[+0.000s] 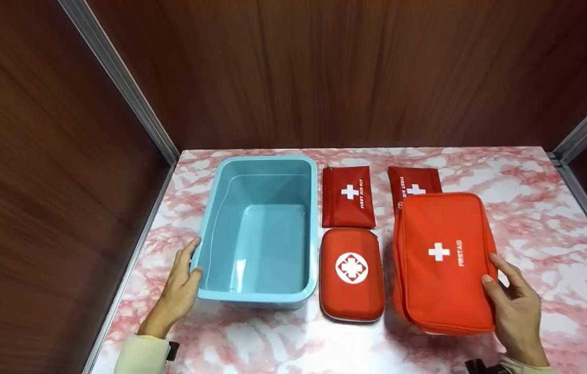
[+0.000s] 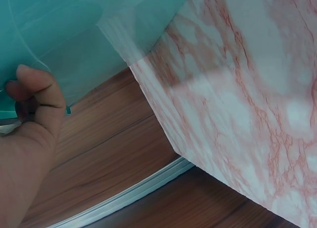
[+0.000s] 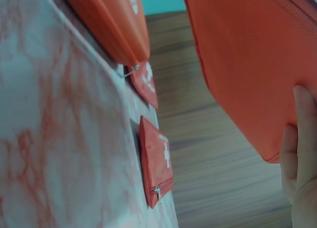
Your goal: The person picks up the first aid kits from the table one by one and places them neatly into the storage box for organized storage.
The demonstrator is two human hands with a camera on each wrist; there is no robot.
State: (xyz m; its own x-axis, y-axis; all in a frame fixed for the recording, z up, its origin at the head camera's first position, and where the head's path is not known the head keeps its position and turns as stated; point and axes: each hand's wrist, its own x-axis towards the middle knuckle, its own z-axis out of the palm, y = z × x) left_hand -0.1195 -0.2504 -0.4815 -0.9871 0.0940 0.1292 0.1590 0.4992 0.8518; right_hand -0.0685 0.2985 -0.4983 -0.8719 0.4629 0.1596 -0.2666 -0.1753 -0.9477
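Note:
A large red first aid bag (image 1: 444, 291) with a white cross is raised off the table, its right side pinched between the thumb and fingers of my right hand (image 1: 519, 311). The right wrist view shows the bag (image 3: 252, 64) lifted clear of the marbled surface. At the left, my left hand (image 1: 182, 285) grips the rim of a light blue plastic basin (image 1: 313, 234), which has nothing in it. Thumb and curled fingers of that hand (image 2: 39, 101) also appear at the basin wall in the left wrist view.
Between basin and bag lies a hard red first aid case (image 1: 350, 301). Behind it is a flat red pouch (image 1: 343, 208); a second red pouch (image 1: 426, 176) is partly covered by the bag. The pink marbled table (image 1: 252, 343) meets wood panels (image 1: 324, 72) at back and sides.

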